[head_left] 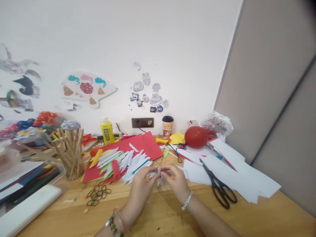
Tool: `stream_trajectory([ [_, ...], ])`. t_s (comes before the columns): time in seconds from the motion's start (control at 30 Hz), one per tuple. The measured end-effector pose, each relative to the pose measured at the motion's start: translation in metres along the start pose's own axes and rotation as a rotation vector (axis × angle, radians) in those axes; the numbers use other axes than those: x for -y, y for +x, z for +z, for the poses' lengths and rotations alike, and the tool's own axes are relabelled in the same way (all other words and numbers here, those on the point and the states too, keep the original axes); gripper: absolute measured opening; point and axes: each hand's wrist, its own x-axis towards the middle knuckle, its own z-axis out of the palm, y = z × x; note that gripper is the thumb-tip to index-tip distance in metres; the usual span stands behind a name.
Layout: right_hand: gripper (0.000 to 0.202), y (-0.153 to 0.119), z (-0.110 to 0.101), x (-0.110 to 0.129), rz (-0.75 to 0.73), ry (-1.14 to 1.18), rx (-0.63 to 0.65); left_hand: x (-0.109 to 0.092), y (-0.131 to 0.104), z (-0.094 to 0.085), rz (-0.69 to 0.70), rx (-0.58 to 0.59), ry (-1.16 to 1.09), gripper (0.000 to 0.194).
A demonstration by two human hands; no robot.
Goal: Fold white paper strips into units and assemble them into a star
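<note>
Both my hands meet at the middle of the wooden table [138,207]. Between their fingertips is a small bunch of whitish folded paper [160,181], with a tiny dark spot at its middle that is too small to make out. My left hand [142,182] pinches it from the left, and my right hand [177,182] pinches it from the other side. Just beyond my left hand lies a pile of folded white paper strips [133,164]. Black scissors [217,186] rest to the right, their blades on white paper sheets [229,171].
Dark elastic bands [97,194] lie at front left. Wooden sticks stand in a clear container [71,164]. Red paper [153,144] lies behind the strips. At the back are a yellow bottle [107,131], a paper cup [168,126] and a red balloon [196,137].
</note>
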Motion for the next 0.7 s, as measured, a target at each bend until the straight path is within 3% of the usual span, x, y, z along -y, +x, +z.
stream_trajectory([
  [0.2,0.006,-0.0012,0.0017,0.0,0.087,0.109,-0.018,-0.0057,0.0013,-0.002,0.04,-0.013,-0.001,0.013],
  [0.43,0.008,-0.0005,0.0018,0.0002,0.096,0.198,-0.001,-0.0094,0.0052,-0.0062,0.023,0.055,-0.03,0.01],
  [0.7,0.007,-0.0023,0.0026,-0.0062,0.078,0.215,0.0,-0.0093,0.0097,-0.0064,-0.147,0.211,-0.191,0.019],
])
